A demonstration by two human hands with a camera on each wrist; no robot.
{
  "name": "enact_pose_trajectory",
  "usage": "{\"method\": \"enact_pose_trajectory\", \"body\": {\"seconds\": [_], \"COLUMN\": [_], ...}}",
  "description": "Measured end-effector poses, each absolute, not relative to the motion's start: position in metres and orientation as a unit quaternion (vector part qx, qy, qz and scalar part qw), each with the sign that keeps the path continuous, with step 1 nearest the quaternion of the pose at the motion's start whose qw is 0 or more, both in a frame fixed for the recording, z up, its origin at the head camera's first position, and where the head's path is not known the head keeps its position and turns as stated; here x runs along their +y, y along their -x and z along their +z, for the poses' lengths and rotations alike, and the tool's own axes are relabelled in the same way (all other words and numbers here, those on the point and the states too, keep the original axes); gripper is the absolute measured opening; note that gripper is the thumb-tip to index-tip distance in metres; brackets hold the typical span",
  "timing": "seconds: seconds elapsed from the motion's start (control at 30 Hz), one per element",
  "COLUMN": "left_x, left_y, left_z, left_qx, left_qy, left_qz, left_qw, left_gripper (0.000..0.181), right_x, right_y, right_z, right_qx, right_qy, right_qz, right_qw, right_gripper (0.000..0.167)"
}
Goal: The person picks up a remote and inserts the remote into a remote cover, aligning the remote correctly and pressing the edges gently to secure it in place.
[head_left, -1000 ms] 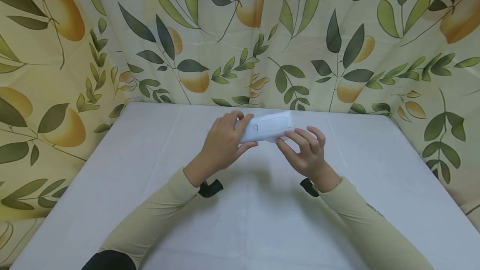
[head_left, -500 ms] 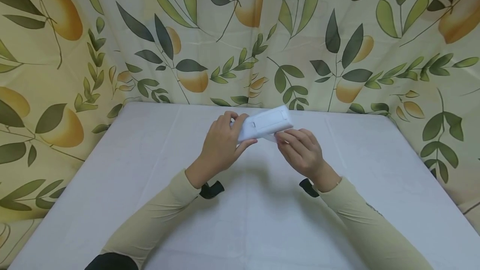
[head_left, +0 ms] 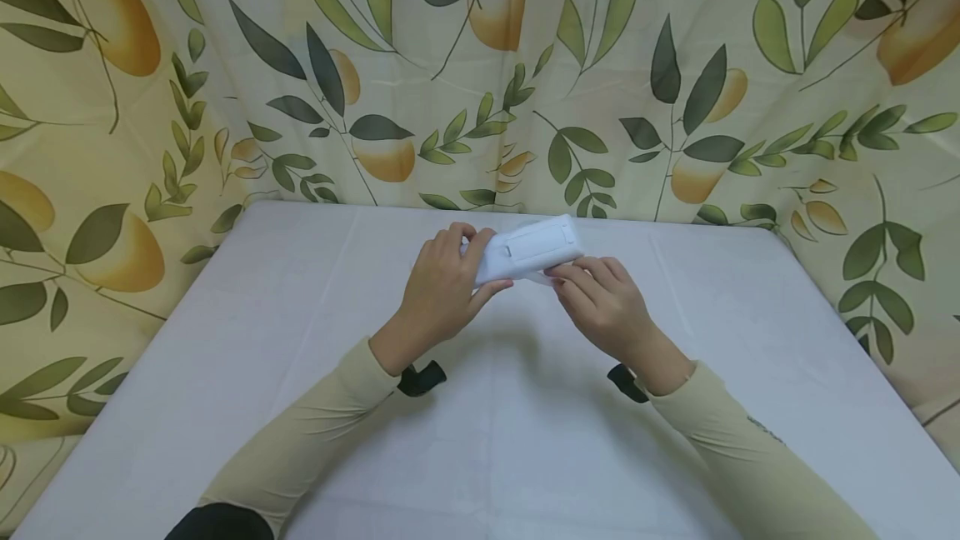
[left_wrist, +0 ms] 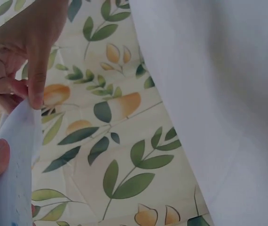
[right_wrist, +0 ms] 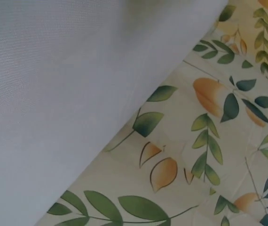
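Observation:
A white remote control [head_left: 528, 247] is held up above the table's far part, its back with the battery cover facing the head camera. My left hand [head_left: 442, 286] grips its left end, fingers over the top and thumb along the lower edge. A clear plastic film [head_left: 538, 277] shows under the remote's lower right side. My right hand [head_left: 603, 302] pinches that film between thumb and fingertips. In the left wrist view, the remote [left_wrist: 11, 174] is edge-on with faint marks, and the right hand [left_wrist: 26, 61] pinches the film at its tip. Neither hand shows in the right wrist view.
A white cloth covers the table [head_left: 480, 432]. Behind it and at the sides hangs a curtain [head_left: 465, 107] printed with leaves and fruit. Black wrist camera mounts [head_left: 422, 377] sit under both wrists.
My right fingers have closed from a looser spread to a pinch on the film. The film has drawn away from the remote's right end; my left hand has kept its grip.

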State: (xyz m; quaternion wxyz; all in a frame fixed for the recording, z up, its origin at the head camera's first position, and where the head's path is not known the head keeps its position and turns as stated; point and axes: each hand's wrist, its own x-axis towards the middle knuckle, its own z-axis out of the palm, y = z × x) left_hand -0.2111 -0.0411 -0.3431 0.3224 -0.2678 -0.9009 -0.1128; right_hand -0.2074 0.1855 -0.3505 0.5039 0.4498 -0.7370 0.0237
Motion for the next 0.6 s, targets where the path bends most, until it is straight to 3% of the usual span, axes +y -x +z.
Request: {"method": "enact_pose_trajectory", "body": {"seconds": [0.33,0.6], "left_x": [-0.047,-0.053], "left_y": [0.21,0.212], "left_z": [-0.346,-0.352], "left_qx": [-0.911,-0.908], "left_qy": [0.272,0.286], "left_qz": [-0.075,-0.07], "left_qw": [0.3,0.298], "left_gripper": [0.062,0.061], "right_x": [0.198,0.2], "right_y": [0.21,0.21], "right_z": [-0.358,-0.361], "right_qx": [-0.762,-0.759], "right_qy": [-0.462,-0.472], "right_qz": [-0.033,-0.033], "right_qw": [0.452,0.447], "right_gripper": [0.025,0.032]}}
